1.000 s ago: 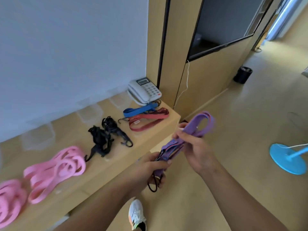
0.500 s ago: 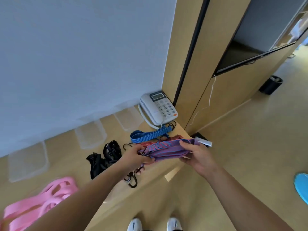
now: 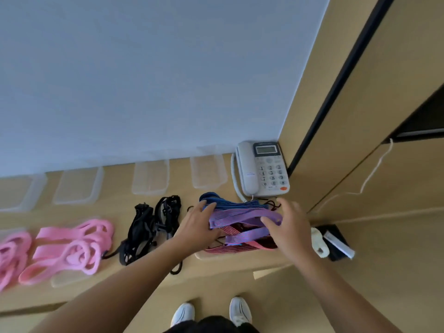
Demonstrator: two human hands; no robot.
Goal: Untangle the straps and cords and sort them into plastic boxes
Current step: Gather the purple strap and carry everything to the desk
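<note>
I face a plain pale blue-grey wall [image 3: 144, 80], evenly lit. Below it runs a light wood counter [image 3: 115, 210], its far edge against the wall. A grey desk telephone [image 3: 262, 169] sits in the counter's far right corner. Right of that corner stands a light wood panel [image 3: 310, 97] with a black vertical strip [image 3: 342, 78]. Further right is a dark recess [image 3: 422, 116], and a white cord [image 3: 374, 171] hangs below it. Floor [image 3: 384, 272]: tan, wood-toned.

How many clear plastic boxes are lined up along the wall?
4: the first box beside the phone, second box and third box leftward, fourth box cut by the left edge; others may lie beyond.
</note>
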